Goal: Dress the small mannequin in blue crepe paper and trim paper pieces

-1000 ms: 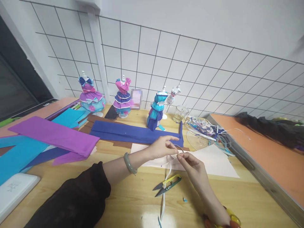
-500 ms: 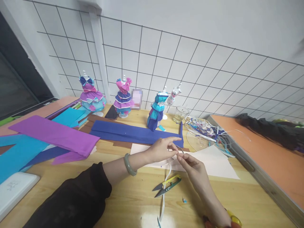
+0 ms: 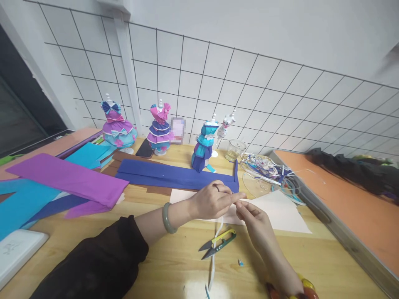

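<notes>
My left hand (image 3: 213,201) and my right hand (image 3: 254,218) meet over a white paper sheet (image 3: 280,214) near the table's middle. Both pinch a thin white ribbon (image 3: 215,253) that hangs from between the fingertips and trails toward the near edge. In the left hand a thin wire loop is partly hidden under the curled fingers. Just below the hands lie yellow-green thread snips (image 3: 218,244), touching neither hand. A small blue scrap (image 3: 240,262) rests beside them.
Three paper-dress mannequins (image 3: 202,145) stand along the wire grid wall with a glass cup (image 3: 234,149). Folded blue (image 3: 174,176), purple (image 3: 65,178) and cyan paper sheets lie left. A clear dish of ribbon scraps (image 3: 268,174) sits right, beside an orange table (image 3: 349,203).
My left hand's fingers have curled in over the wire loop and its index finger now points right, touching my right fingertips. The snips and ribbon stay put.
</notes>
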`<action>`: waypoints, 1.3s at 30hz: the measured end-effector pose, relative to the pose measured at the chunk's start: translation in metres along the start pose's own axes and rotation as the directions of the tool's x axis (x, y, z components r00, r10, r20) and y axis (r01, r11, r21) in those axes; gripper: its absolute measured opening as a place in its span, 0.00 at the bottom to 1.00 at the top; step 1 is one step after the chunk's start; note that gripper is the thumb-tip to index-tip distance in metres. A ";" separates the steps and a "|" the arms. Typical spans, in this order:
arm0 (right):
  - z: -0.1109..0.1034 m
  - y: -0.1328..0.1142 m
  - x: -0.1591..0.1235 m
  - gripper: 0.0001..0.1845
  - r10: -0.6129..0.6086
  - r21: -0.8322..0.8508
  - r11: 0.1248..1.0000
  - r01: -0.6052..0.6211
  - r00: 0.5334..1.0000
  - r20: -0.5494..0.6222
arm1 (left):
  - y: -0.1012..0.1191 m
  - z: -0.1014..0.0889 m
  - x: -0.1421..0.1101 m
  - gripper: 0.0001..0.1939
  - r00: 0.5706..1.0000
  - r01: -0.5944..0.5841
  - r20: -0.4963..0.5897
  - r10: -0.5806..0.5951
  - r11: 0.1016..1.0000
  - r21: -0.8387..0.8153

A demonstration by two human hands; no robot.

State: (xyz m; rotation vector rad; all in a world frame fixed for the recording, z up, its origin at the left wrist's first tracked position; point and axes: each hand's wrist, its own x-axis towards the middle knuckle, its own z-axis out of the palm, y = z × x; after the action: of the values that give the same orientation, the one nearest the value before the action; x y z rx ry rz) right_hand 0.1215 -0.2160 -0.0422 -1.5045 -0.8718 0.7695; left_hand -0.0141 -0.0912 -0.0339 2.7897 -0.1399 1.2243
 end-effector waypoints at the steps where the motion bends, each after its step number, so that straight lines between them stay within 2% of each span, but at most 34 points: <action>1: -0.001 0.002 0.001 0.15 -0.002 0.000 1.000 0.002 1.000 0.001 | 0.000 0.001 0.000 0.23 1.000 -0.015 -0.013 0.015 1.000 0.001; 4: -0.003 0.007 0.002 0.15 -0.005 -0.001 1.000 0.005 1.000 0.008 | 0.001 0.001 0.000 0.23 0.999 0.000 -0.036 -0.001 0.999 -0.038; 7: -0.004 0.007 0.002 0.15 -0.001 -0.001 1.000 0.001 1.000 0.021 | 0.006 -0.003 0.004 0.25 0.990 0.135 -0.015 -0.138 0.980 -0.146; 11: -0.004 0.004 0.002 0.16 -0.015 0.001 1.000 0.015 0.999 0.035 | 0.011 -0.010 0.008 0.27 0.940 0.341 0.101 -0.326 0.895 -0.288; 15: -0.002 -0.001 0.001 0.17 -0.012 -0.013 1.000 0.012 1.000 0.012 | 0.013 -0.011 0.010 0.27 0.912 0.408 0.129 -0.390 0.816 -0.409; 18: -0.002 -0.004 -0.001 0.16 -0.015 -0.017 1.000 0.015 1.000 0.001 | 0.015 -0.011 0.011 0.27 0.859 0.480 0.147 -0.491 0.671 -0.566; 21: -0.001 -0.007 -0.003 0.15 -0.035 -0.009 0.999 0.035 0.999 -0.002 | 0.016 -0.012 0.013 0.29 0.768 0.554 0.254 -0.588 0.412 -0.723; 24: -0.001 -0.008 -0.004 0.15 -0.052 0.000 0.999 0.052 0.999 -0.007 | 0.015 -0.011 0.015 0.31 0.668 0.579 0.380 -0.640 0.127 -0.805; 26: 0.000 -0.009 -0.004 0.16 -0.054 -0.010 0.999 0.054 0.999 -0.010 | 0.013 -0.009 0.016 0.32 0.618 0.561 0.436 -0.654 -0.022 -0.828; 28: 0.000 -0.009 -0.004 0.17 -0.056 -0.028 0.998 0.055 0.998 -0.010 | 0.012 -0.008 0.016 0.32 0.586 0.532 0.481 -0.652 -0.138 -0.836; 31: -0.001 -0.009 -0.005 0.16 -0.080 -0.038 0.996 0.080 0.997 -0.001 | 0.011 -0.007 0.016 0.31 0.567 0.505 0.519 -0.640 -0.227 -0.832; 39: -0.003 -0.007 -0.008 0.11 -0.119 -0.049 0.992 0.120 0.993 0.022 | 0.008 -0.005 0.015 0.29 0.517 0.482 0.538 -0.666 -0.293 -0.826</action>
State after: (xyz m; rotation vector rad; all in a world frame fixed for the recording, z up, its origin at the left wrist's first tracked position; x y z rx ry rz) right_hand 0.1192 -0.2235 -0.0347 -1.4769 -0.9926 0.6798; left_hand -0.0087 -0.0993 -0.0195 1.0758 0.3494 0.5356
